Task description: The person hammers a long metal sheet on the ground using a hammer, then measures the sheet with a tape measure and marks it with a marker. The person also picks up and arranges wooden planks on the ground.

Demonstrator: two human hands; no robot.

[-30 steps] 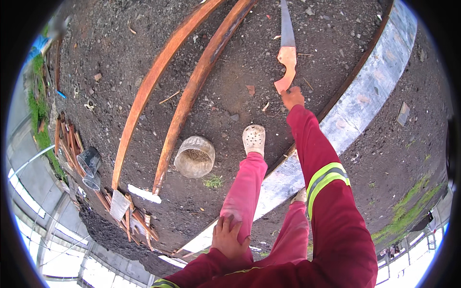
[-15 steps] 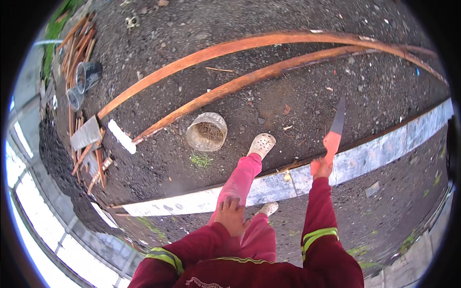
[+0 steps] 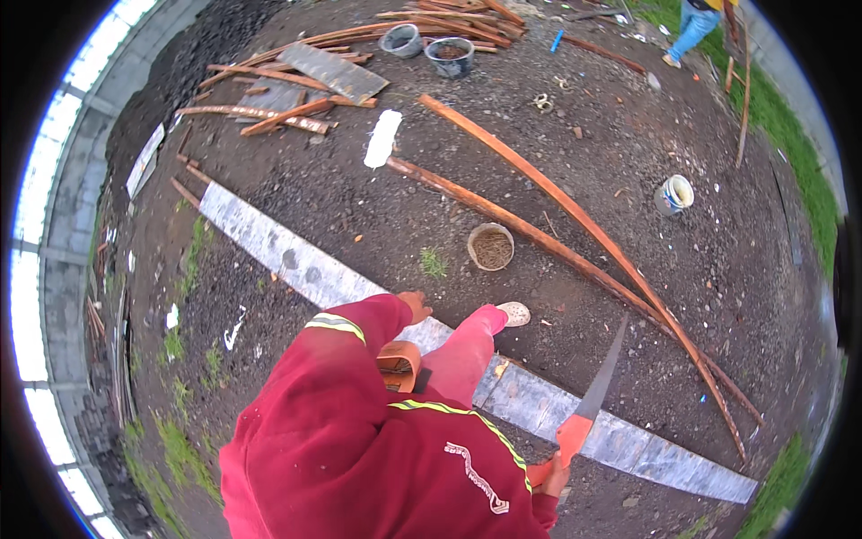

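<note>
My right hand [image 3: 555, 478] is wrapped round the orange handle of a handsaw [image 3: 603, 382], its grey blade pointing up and away from me. The blade passes over a long pale grey, stained board [image 3: 530, 395] on the ground. Over the same board, beside my raised knee, my left hand [image 3: 416, 307] is partly hidden by its sleeve; its visible fingers look apart and hold nothing. At my waist hangs an orange-brown pouch [image 3: 398, 364]. One leg reaches past the board, with a cream clog [image 3: 514, 313] on the soil.
A round bucket of brownish bits [image 3: 491, 247] stands ahead. Two long wooden planks [image 3: 557, 193] cross beyond it. A white slab [image 3: 383, 139], dark buckets [image 3: 449, 56] and a timber pile [image 3: 305, 112] lie far left. A white pail [image 3: 673, 194] and another person [image 3: 696, 36] are farther right.
My view has swung left and my body has turned. My left hand has left my thigh and is now beside the knee, over the board. The handsaw stays in my right hand.
</note>
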